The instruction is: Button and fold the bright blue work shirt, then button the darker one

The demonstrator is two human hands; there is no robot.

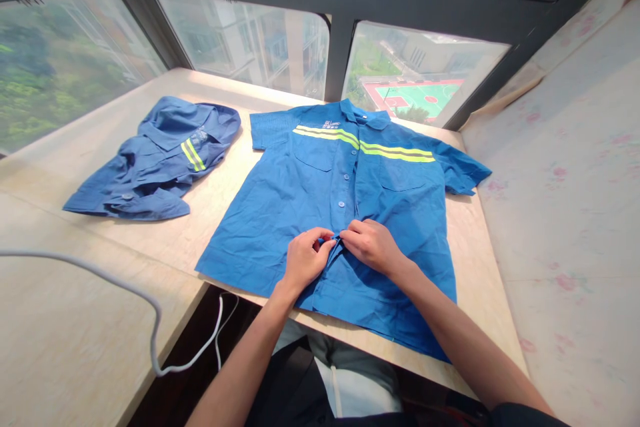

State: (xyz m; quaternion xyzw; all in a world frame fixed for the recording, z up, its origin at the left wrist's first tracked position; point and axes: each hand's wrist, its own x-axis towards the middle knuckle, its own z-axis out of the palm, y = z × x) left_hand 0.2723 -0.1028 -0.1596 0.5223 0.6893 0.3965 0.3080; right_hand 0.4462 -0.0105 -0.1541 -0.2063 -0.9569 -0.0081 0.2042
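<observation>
A blue short-sleeved work shirt (300, 193) lies front side up, its collar toward the window and its hem at the near edge. A yellow-green and grey stripe runs across its chest. Several buttons show down the front opening above my hands. My left hand (307, 255) pinches the front edge low on the shirt, thumb and forefinger nearly together. Right beside it my right hand (369, 245) grips the other front edge, fingers bent. Whatever button lies between the fingertips is hidden. The cloth is slightly lifted where they meet.
Another blue garment with a yellow-green stripe (165, 160) lies crumpled on the left of the pale marble-like ledge (220, 193). A white cable (125, 283) loops over the lower left edge. Dark window frames (343, 60) stand behind, and a flowered wall (565, 213) bounds the right.
</observation>
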